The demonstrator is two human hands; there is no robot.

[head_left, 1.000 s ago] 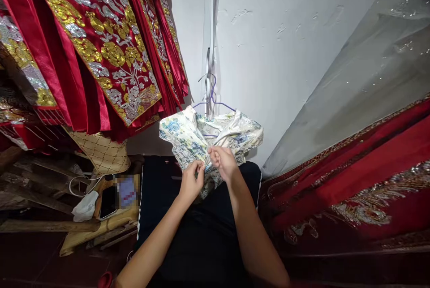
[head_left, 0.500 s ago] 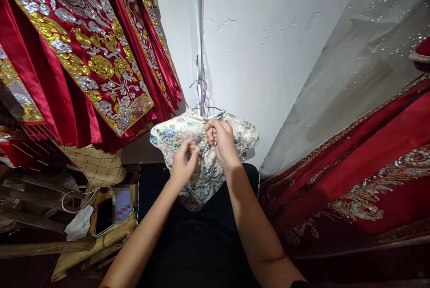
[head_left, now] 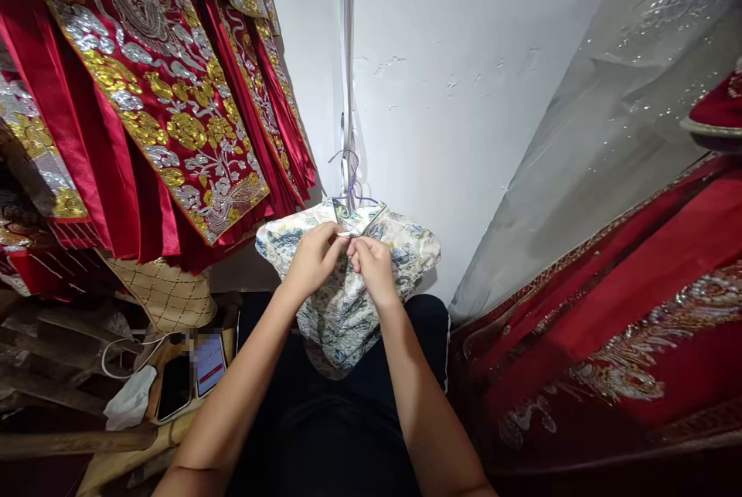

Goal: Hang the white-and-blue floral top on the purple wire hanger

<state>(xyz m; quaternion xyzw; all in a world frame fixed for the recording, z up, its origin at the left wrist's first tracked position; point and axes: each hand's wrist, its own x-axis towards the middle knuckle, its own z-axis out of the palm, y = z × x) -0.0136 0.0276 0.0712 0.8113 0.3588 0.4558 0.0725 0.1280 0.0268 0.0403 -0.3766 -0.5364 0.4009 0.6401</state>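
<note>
A floral shirt (head_left: 406, 242), white with blue and yellow print, hangs on a thin purple hanger (head_left: 353, 186) in front of me. My left hand (head_left: 316, 257) pinches the shirt's neckline just below the collar opening. My right hand (head_left: 372, 263) pinches the same front edge from the other side, the fingertips of both hands almost meeting. Whatever small fastening may lie between the fingers is hidden. Below the hands the shirt's lower part drapes down over dark-clothed legs.
Red garments with gold and silver embroidery (head_left: 188, 130) hang at left. Below them, two phones (head_left: 174, 387) (head_left: 209, 364), a white tissue (head_left: 131, 398) and a cable lie on a wooden seat. A sheer sparkling fabric (head_left: 556, 165) and a red beaded garment (head_left: 655, 265) fill the right.
My left hand has moved up and my right hand down, so both now meet at the shirt's neckline. The neckline is pulled forward, opening the collar.
</note>
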